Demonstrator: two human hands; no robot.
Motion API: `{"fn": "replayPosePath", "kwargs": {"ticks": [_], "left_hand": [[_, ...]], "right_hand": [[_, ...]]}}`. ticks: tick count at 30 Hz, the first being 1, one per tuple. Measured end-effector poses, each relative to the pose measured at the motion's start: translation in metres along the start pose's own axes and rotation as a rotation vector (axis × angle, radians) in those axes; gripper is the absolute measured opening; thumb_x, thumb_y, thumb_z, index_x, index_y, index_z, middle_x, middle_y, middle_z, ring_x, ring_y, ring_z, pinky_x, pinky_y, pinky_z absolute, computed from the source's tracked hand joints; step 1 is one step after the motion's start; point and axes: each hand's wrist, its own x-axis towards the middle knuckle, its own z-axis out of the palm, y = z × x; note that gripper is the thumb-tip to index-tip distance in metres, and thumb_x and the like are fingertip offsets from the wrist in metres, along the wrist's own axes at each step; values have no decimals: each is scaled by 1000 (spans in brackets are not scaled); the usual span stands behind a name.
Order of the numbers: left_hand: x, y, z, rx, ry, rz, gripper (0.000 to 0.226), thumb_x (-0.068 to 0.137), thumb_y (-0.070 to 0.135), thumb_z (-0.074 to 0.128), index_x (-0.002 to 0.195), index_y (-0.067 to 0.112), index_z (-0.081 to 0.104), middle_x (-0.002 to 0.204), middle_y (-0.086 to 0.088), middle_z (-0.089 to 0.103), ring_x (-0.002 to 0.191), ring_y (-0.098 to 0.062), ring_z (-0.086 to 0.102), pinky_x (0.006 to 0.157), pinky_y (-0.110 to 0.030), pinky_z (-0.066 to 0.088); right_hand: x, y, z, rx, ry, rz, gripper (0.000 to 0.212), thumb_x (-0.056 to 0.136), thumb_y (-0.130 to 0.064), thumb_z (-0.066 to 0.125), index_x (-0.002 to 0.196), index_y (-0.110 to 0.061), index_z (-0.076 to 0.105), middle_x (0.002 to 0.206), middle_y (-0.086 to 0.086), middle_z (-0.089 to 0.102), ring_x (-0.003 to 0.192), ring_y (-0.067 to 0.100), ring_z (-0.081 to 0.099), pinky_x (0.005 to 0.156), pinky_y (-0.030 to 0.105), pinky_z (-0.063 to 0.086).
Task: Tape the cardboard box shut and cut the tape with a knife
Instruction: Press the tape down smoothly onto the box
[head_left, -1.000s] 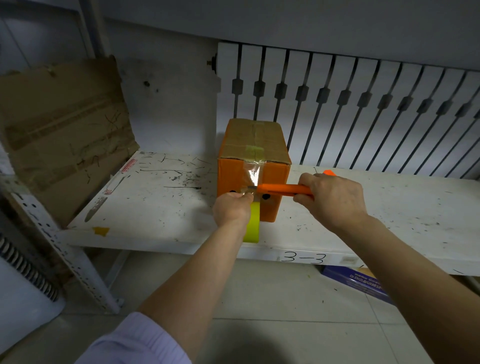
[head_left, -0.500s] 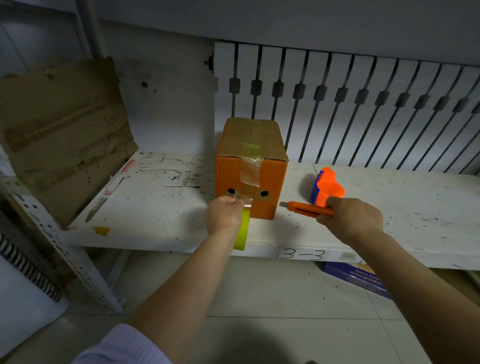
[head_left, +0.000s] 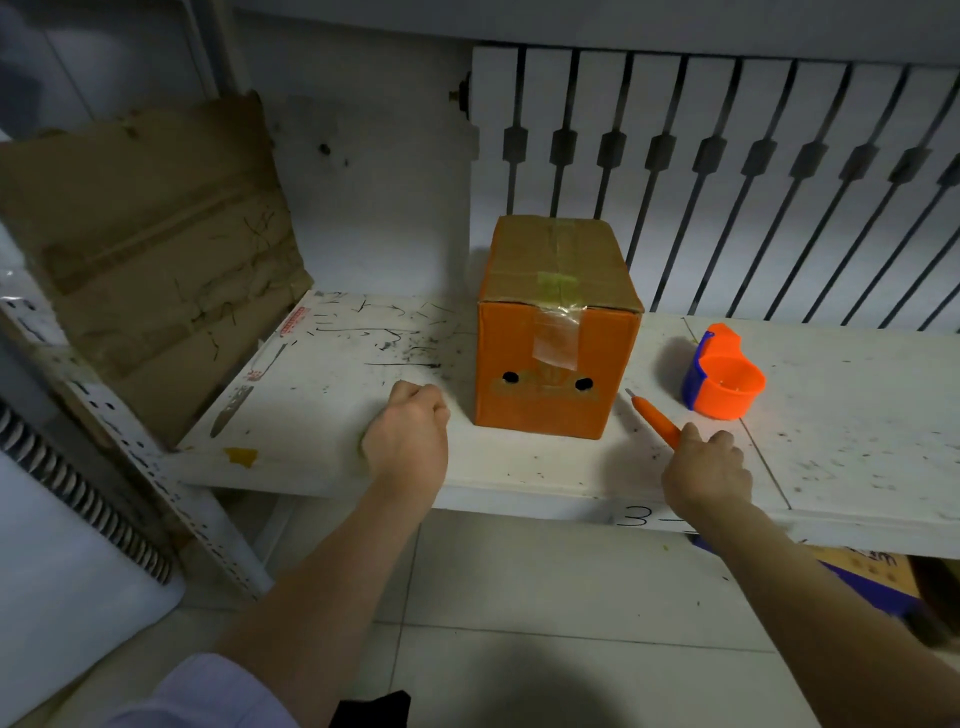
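An orange cardboard box (head_left: 524, 415) with a brown top stands on the white shelf (head_left: 311, 415). Clear tape (head_left: 557, 343) runs over its top seam and ends partway down the front face. My left hand (head_left: 408, 441) rests as a closed fist on the shelf just left of the box; the yellow-green tape roll it carried is hidden under it. My right hand (head_left: 706, 473) grips the rear of the orange knife (head_left: 655, 418) right of the box. The short blade points up-left toward the box's lower right corner, low over the shelf.
An orange and blue cup-shaped holder (head_left: 724, 382) sits on the shelf right of the knife. A worn cardboard sheet (head_left: 145, 249) leans at the left end. A slatted white radiator cover (head_left: 727, 182) backs the shelf. A blue box (head_left: 872, 592) lies on the floor underneath.
The knife left the tape on the box front and dropped right, down to the shelf. My left hand pulled the roll away from the box and moved left. The tape end now hangs free.
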Motion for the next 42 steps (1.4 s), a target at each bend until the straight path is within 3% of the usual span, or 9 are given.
{"fn": "replayPosePath", "kwargs": {"ticks": [5,9,13,15,25,30,34,42], "left_hand": [[12,-11,10,176,-57,104,18,94,19,46,98,14,63,113,-3,57,68,-19,51,57,-30,45],[21,-15,18,295,-123,157,15,90,13,52,99,17,63,113,-1,56,74,-22,61,59,-33,50],[25,-20,26,209,-210,166,16,86,6,54,97,13,64,114,-3,54,82,-26,63,64,-38,54],[24,-22,30,206,-234,175,23,88,8,55,106,18,65,118,-1,53,88,-25,63,66,-37,54],[23,-23,33,188,-202,157,29,89,8,53,109,23,67,121,-1,53,89,-23,64,59,-31,47],[21,-21,28,195,-219,182,39,90,10,50,124,27,58,127,-3,53,97,-24,62,63,-36,50],[18,-17,20,248,-216,184,49,90,15,52,136,27,41,136,-2,48,106,-24,60,63,-32,44],[14,-14,7,266,-201,154,60,86,20,56,141,22,30,134,-5,48,105,-25,57,70,-34,46]], "right_hand": [[11,-8,18,34,13,-14,52,91,-10,45,140,-10,30,122,20,43,114,34,46,91,43,46],[15,-8,24,-75,68,-45,52,88,-18,52,137,-14,34,118,15,49,110,30,49,87,40,47],[18,-8,25,-107,70,-63,50,87,-20,53,135,-15,38,118,14,52,113,30,48,88,39,46],[18,-10,26,-96,56,-61,51,88,-20,52,136,-15,37,121,14,51,115,31,47,90,40,45],[17,-11,22,-23,5,-41,49,89,-27,53,135,-18,40,118,13,51,113,30,49,89,42,48],[13,-14,16,43,101,-38,47,90,-26,52,135,-15,43,123,15,50,115,31,47,90,42,46],[9,-20,11,158,232,-57,41,90,-20,51,129,-12,50,123,16,51,115,33,47,88,44,46],[2,-34,1,358,309,-108,36,87,-24,57,121,-11,57,117,15,53,111,32,49,80,44,48]]}}
